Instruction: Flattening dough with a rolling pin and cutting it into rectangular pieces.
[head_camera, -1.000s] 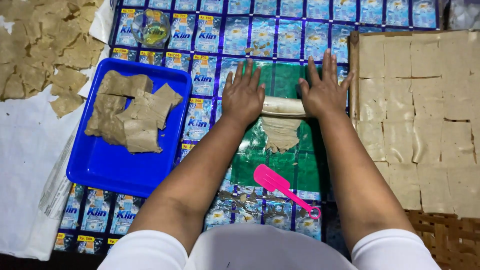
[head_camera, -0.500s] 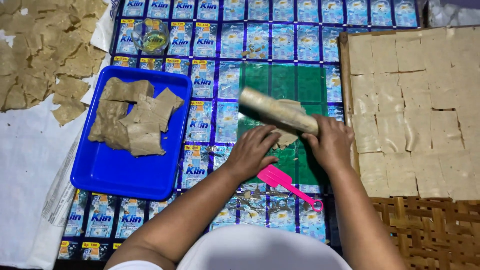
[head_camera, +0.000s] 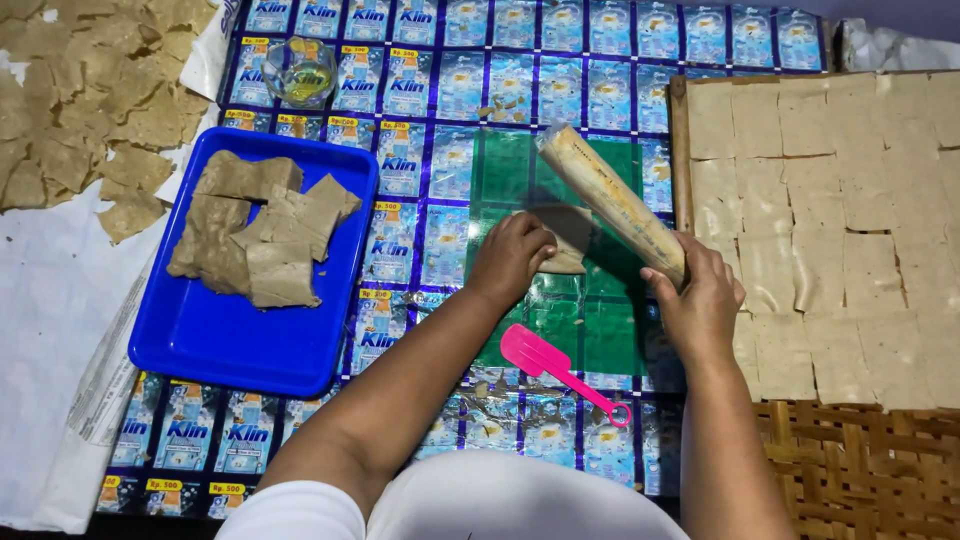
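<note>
The right hand (head_camera: 700, 300) has its fingers wrapped round the near end of a rolling pin (head_camera: 612, 203), which is tilted up off the mat (head_camera: 470, 80) with its far end raised toward the mat's far edge; the left hand (head_camera: 512, 258) rests knuckles-up on the green sheet (head_camera: 510, 165), its fingers curled and pressing a small flat piece of dough (head_camera: 570, 240) that lies just under the pin, near the middle of the mat; whether those fingers pinch the dough or only hold it down I cannot tell.

The dough looks soft, thin and limp, likely to stretch or tear if lifted by 1 corner, so an edge taken with several fingers seems the safer hold; the pin looks stiff and fairly light, and its wrapped surface seems smooth and possibly slippery, best gripped at an end as it is now.

A pink spatula (head_camera: 560, 365) lies just beside the left forearm toward the near edge; a blue tray (head_camera: 170, 345) of dough slabs sits well apart on the left side, with a small glass bowl (head_camera: 299, 70) beyond it at the far left; a board (head_camera: 682, 130) of flattened squares runs along the right edge, close to the right hand, so room to swing the pin is tighter on that side than toward the far edge.
</note>
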